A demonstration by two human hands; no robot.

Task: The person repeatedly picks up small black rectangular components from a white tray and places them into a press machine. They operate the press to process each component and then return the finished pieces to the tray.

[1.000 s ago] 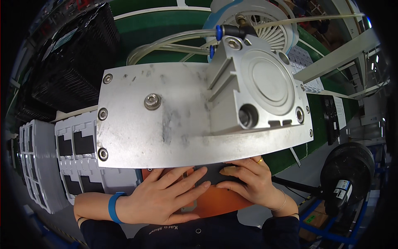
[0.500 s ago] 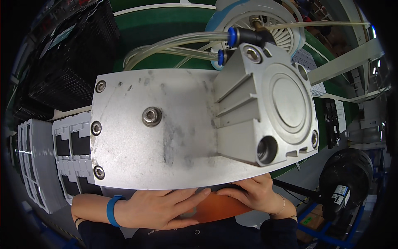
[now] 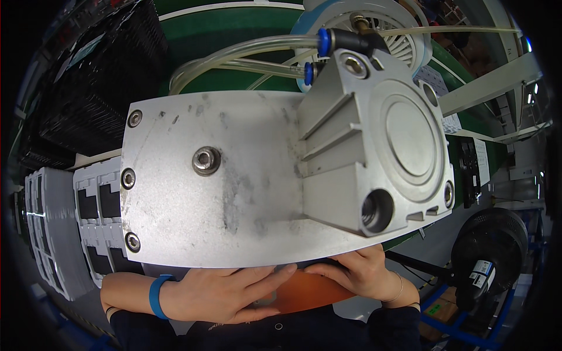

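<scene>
A metal fixture with a flat silver plate (image 3: pixel 175 216) and a bolted pneumatic cylinder (image 3: pixel 410 143) fills the middle of the view. Below its front edge, my left hand (image 3: pixel 216 292) reaches to the right with fingers stretched out and apart, over an orange surface (image 3: pixel 316 292). Its upper fingers pass partly behind the plate edge. My right hand (image 3: pixel 363 275) comes in from the right, its thumb pointing left along the top of the orange surface. The plate hides its other fingertips. Whatever lies beneath the fixture is hidden.
Clear air tubes (image 3: pixel 252 50) run left from the cylinder's black fittings. A white-and-blue fan (image 3: pixel 404 52) stands behind it on a green bench (image 3: pixel 228 26). Black crates (image 3: pixel 99 88) and grey trays (image 3: pixel 52 234) are stacked at left. A black fan (image 3: pixel 492 245) stands at right.
The fixture appears slightly further left and a little larger in view. Both hands stay in nearly the same place and pose.
</scene>
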